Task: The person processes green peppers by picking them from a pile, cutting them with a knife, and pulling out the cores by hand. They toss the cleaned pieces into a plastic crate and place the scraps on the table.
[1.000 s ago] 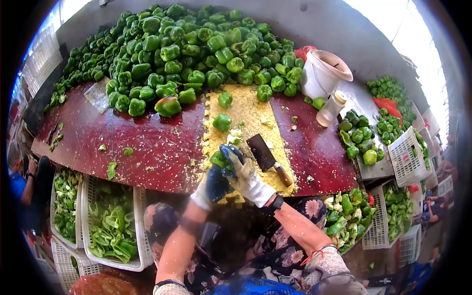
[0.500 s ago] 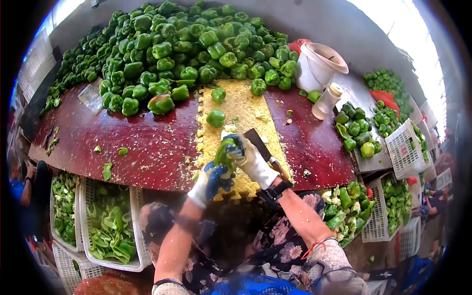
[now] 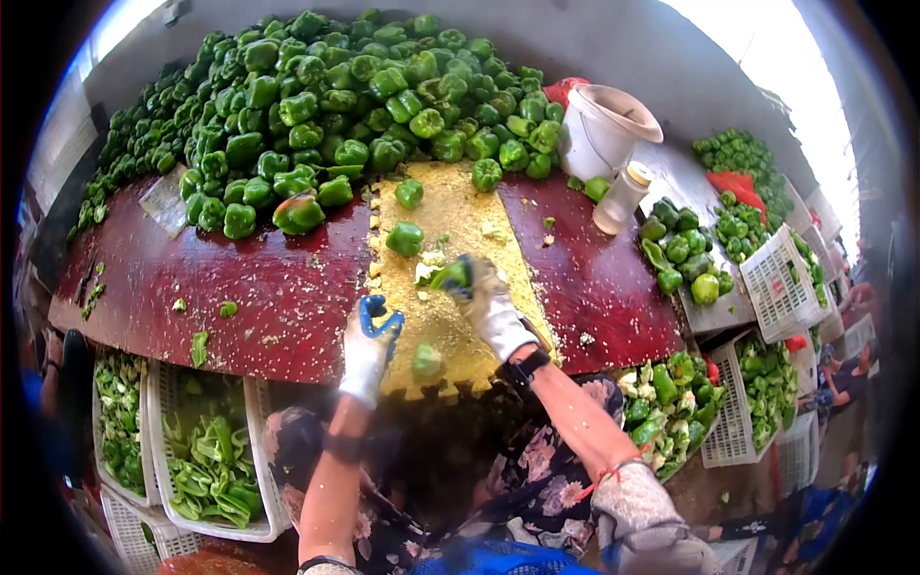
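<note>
- The right hand [image 3: 484,290] curls its fingers round a pepper [image 3: 448,276] over the mat, beside white scraps [image 3: 428,266]; a firm but light grip should spare its flesh.
- The left hand [image 3: 370,345] is well open, seemingly empty, left of a blurred green piece [image 3: 427,360]; keeping those fingers loose probably helps.
- Yellow mat [image 3: 465,216], littered, crosses the red table [image 3: 278,273].
- Far: pepper heap [image 3: 316,110], grey wall [image 3: 613,48]. Near left: crate [image 3: 265,431].
</note>
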